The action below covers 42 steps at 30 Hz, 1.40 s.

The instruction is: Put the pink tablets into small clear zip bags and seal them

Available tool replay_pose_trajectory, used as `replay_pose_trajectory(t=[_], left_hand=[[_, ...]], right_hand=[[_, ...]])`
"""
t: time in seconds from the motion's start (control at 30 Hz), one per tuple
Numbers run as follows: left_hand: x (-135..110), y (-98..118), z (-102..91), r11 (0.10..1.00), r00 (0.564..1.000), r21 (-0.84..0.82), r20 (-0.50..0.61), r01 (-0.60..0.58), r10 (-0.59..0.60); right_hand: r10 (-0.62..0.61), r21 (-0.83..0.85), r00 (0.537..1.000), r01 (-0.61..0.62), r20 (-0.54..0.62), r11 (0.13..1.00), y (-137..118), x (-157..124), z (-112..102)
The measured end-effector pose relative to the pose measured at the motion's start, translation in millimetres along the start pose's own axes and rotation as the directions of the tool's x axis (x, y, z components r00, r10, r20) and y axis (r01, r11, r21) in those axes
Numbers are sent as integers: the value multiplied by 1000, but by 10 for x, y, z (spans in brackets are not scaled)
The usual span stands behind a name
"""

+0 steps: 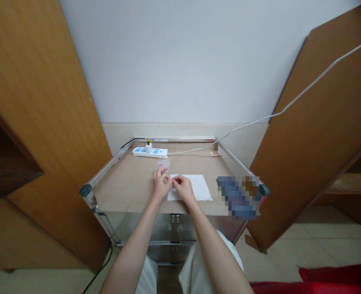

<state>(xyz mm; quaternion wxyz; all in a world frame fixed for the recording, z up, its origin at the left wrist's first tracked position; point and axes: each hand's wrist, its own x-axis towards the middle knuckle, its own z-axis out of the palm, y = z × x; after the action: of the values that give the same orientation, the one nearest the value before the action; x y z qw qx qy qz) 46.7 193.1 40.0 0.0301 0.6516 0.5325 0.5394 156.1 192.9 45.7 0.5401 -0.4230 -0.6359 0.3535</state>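
Note:
My left hand (162,182) is closed, its fingers curled on a small clear plastic bag (163,164) with pink print. The bag sticks out beyond the fingers, and its lower part is hidden by the hand. My right hand (183,188) is pinched, thumb and fingertips meeting those of the left hand. What lies between its fingertips is too small to tell. Under and beside the right hand lies a white sheet of paper (202,188), flat on the brown-covered top of a metal-framed cart (122,188).
A white power strip (150,153) with a plug in it sits at the back left, its white cable (248,123) rising to the right. A blurred dark blue object (237,198) lies at the right edge. Wooden cabinets (76,155) flank the cart, with a wall behind.

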Motion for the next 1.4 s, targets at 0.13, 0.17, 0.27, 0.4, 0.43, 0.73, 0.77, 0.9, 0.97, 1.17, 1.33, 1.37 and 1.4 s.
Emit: replay_pose_trajectory(t=[0.13,0.17,0.27,0.4,0.43,0.73,0.77,0.9,0.97,1.17,1.33,1.37,1.4], left_hand=[[-3,40,-7,998,1000,54,11,-27,27],[-3,43,-9,998,999,63,9,-32,31],[-2,38,-13,996,999,76,3,-38,38],[-2,25,-13,997,1000,69,7,-29,28],[-3,24,-14,998,1000,64,8,-24,23],[1,38,-27,1000,1000,27,8,5,-5],[3,36,-28,1000,1000,24,8,-4,4],[22,17,-33,998,998,26,27,-52,51],[39,9,-39,997,996,37,45,-72,71],[96,5,-79,985,982,81,126,-150,139],[94,9,-121,970,967,108,154,-220,202],[89,11,-127,967,966,114,153,-229,210],[83,14,-132,964,964,119,152,-237,218]], right_hand=[[-92,-143,995,86,-35,986,-33,-36,-11],[-100,-151,994,93,-34,984,-42,-43,-13],[-111,-184,993,103,-35,977,-52,-53,-12],[-146,-263,989,133,-31,956,-45,-54,2],[-152,-277,988,138,-29,951,-45,-56,6],[-168,-233,983,146,-75,961,-58,-75,42],[-172,-228,982,150,-80,962,-53,-72,40],[-169,-268,978,131,-124,955,-25,-46,11],[-157,-288,976,109,-148,951,-15,-30,-10],[-156,-315,980,111,-121,943,-3,-12,-23],[-233,-269,971,214,-42,939,0,-10,-20],[-251,-262,968,238,-16,935,2,-9,-20],[-264,-256,964,257,6,932,6,-8,-19]])
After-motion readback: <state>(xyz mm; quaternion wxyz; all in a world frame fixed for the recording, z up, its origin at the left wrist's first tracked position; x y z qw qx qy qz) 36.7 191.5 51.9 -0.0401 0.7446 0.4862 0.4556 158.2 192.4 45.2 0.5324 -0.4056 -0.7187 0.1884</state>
